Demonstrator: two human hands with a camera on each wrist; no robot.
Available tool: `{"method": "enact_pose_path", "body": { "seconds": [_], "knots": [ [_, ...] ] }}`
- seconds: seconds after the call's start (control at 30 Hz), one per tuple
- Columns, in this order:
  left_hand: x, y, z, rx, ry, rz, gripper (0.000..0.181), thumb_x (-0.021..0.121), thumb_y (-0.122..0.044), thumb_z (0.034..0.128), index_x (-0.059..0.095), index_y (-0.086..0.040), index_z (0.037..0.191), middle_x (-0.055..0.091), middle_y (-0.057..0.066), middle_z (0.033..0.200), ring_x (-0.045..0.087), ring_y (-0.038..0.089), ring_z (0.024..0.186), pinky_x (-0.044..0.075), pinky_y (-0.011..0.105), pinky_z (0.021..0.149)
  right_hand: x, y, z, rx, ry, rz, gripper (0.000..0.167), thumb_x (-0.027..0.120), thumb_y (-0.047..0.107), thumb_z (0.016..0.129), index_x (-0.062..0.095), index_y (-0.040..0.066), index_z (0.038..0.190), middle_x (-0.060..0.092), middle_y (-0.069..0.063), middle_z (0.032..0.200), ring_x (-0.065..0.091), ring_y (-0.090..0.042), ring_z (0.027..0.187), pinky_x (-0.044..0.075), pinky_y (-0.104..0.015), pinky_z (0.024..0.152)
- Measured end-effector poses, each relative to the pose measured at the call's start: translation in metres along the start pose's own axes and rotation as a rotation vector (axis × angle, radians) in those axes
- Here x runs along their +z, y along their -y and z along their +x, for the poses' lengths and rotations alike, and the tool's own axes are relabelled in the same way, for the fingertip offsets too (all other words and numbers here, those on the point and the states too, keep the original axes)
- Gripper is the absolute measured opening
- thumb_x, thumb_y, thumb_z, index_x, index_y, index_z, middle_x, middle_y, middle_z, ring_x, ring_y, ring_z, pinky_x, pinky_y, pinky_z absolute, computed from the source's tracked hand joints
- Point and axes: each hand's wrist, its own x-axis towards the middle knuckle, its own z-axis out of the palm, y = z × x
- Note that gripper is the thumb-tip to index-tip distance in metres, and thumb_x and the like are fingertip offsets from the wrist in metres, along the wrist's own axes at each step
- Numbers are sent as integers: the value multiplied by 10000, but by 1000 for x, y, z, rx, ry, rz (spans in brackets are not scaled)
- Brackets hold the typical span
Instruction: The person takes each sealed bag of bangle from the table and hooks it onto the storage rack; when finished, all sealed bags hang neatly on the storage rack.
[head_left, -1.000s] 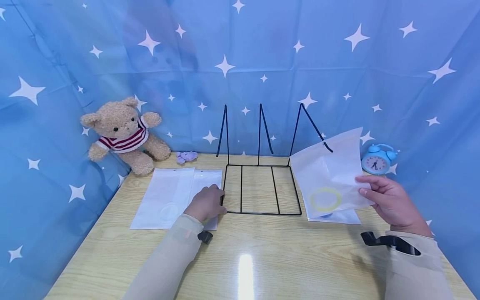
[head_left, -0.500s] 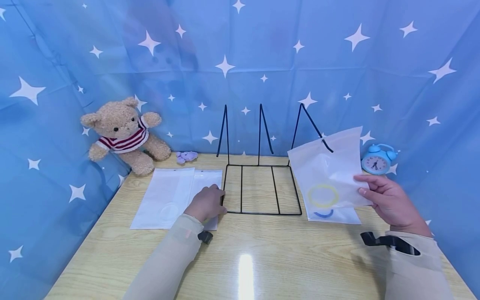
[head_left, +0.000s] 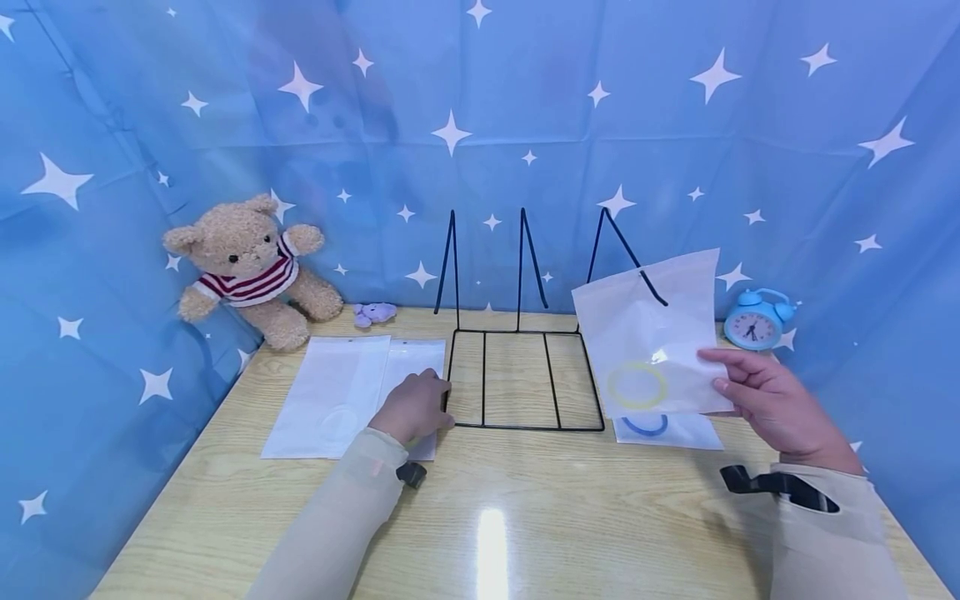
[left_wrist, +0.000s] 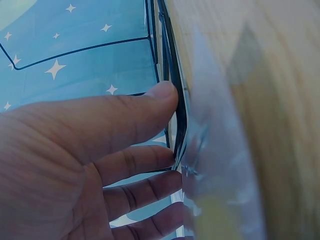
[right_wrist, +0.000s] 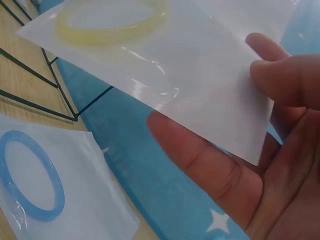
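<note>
A black wire rack (head_left: 517,428) with three upright hooks stands mid-table. My left hand (head_left: 412,407) holds the left side bar of its base; in the left wrist view, thumb and fingertips meet the bar. My right hand (head_left: 776,404) pinches the lower right edge of a white translucent bag (head_left: 678,317) containing a yellow ring (head_left: 637,406). The right hook's end shows in front of this bag, seemingly through its top. Beneath it, another bag (head_left: 697,433) with a blue ring (right_wrist: 56,197) lies on the table, partly covered.
Two white bags (head_left: 337,375) lie overlapping on the left, partly under my left arm. A teddy bear (head_left: 247,267) sits at the back left, beside a small purple toy (head_left: 373,314). A blue alarm clock (head_left: 753,325) stands back right. A starry curtain (head_left: 487,108) hangs behind.
My right hand has shifted slightly left, swinging the yellow-ring bag left and up, so more of the blue ring below shows. The left hand and rack have stayed still.
</note>
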Motion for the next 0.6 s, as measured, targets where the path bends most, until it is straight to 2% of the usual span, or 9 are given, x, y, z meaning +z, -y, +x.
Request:
{"method": "enact_pose_path", "body": {
  "seconds": [0.1, 0.17, 0.2, 0.27, 0.33, 0.5, 0.6],
  "knots": [
    [0, 0, 1, -5, 3, -2, 633, 864, -273, 883, 649, -70, 1442, 615, 137, 1396, 600, 342, 1220, 540, 504, 1023, 1, 0, 1, 16, 34, 3, 470, 448, -95, 1080, 486, -6, 1540, 729, 19, 1138, 732, -130, 1058, 649, -393, 799],
    [1, -1, 1, -7, 4, -2, 633, 864, -274, 883, 649, -72, 1443, 616, 136, 1396, 601, 340, 1218, 540, 502, 1023, 2, 1, 2, 26, 38, -5, 469, 451, -83, 1084, 470, -12, 1547, 722, 13, 1301, 736, -144, 1101, 648, -410, 789],
    [1, -1, 1, -7, 4, -1, 633, 864, -275, 883, 649, -74, 1443, 616, 136, 1397, 601, 338, 1218, 539, 502, 1025, 2, 1, 2, 30, 35, -14, 468, 455, -78, 1085, 468, -11, 1548, 717, 17, 1321, 735, -143, 1104, 647, -414, 782],
    [0, -1, 0, -7, 5, 1, 634, 865, -278, 884, 649, -76, 1444, 614, 135, 1401, 601, 338, 1220, 538, 501, 1027, 3, 1, 2, 33, 31, -23, 471, 460, -74, 1085, 466, -7, 1552, 720, 10, 1307, 736, -144, 1103, 647, -419, 773],
    [0, -1, -1, -6, 3, 1, 633, 867, -277, 882, 651, -74, 1441, 613, 137, 1403, 600, 342, 1223, 537, 503, 1030, 4, 1, 2, 29, 29, -29, 477, 458, -79, 1084, 461, -7, 1556, 731, 1, 1189, 736, -135, 1085, 646, -420, 768],
    [-1, -2, -2, -2, -1, -1, 634, 869, -270, 877, 653, -65, 1436, 613, 141, 1402, 601, 350, 1225, 535, 510, 1031, 5, 2, 3, 15, 21, -22, 490, 462, -85, 1080, 472, 18, 1559, 700, -39, 1071, 733, -131, 1066, 646, -412, 760],
    [-2, -2, -2, -2, -3, -4, 629, 868, -265, 878, 654, -63, 1434, 614, 144, 1397, 601, 354, 1228, 535, 512, 1033, 6, 2, 3, 7, 22, -3, 492, 456, -91, 1079, 465, 11, 1560, 705, -61, 1131, 732, -136, 1076, 645, -413, 763]
  ]
}}
